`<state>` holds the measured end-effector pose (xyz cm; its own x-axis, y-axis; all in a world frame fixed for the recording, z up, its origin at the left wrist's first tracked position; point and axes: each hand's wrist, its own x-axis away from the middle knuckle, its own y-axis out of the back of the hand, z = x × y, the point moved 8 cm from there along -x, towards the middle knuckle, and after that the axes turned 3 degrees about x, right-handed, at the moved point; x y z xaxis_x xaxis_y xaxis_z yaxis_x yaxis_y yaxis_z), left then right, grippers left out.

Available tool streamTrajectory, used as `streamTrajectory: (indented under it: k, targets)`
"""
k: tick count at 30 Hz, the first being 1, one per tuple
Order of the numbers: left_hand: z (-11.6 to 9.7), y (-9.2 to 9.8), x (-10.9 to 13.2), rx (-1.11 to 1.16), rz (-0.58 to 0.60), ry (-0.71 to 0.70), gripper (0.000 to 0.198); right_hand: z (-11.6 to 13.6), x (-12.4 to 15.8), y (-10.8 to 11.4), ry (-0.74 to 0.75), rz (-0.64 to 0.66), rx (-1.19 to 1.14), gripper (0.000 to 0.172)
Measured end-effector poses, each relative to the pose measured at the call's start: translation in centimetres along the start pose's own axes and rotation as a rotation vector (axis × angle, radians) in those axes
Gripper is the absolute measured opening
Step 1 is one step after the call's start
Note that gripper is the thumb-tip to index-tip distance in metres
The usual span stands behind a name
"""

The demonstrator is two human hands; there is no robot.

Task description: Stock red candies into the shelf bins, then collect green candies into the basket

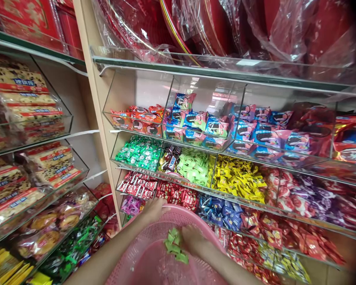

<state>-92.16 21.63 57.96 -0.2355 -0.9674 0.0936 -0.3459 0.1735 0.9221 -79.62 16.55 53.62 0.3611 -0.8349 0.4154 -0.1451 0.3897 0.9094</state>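
Right fingers (187, 234) on green sweets (174, 246), one pink basket (182, 213)

The basket (136, 261) sits in front of the sweet shelves (225, 71), w/ a small pile of sweets (175, 244) in it. L hand (154, 209) holds the basket's back rim & R hand (193, 237) is in the basket, touching the pile. Cake packs (26, 103) lie on shelves to the left.

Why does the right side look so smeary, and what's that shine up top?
Head view: the wide lens stretches and softens the purple sweets at the right edge, and the corners go dark; light glares off the clear wrapping above; the right hand and green sweets over the pink basket are slightly motion-blurred.
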Motion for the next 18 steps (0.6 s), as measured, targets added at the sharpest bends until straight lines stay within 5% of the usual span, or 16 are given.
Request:
streamTrajectory:
  k: [5, 18]
  targets:
    - [0.4, -0.7, 0.4, -0.012, 0.0, 0.027, 0.03, 0.1, 0.1, -0.2, 0.011, -0.073, 0.029, 0.027]
    - [0.8, -4.3, 1.4, -0.001, -0.004, 0.119, 0.031, -0.3, -0.5, -5.7, 0.161, -0.154, -0.008, 0.022]
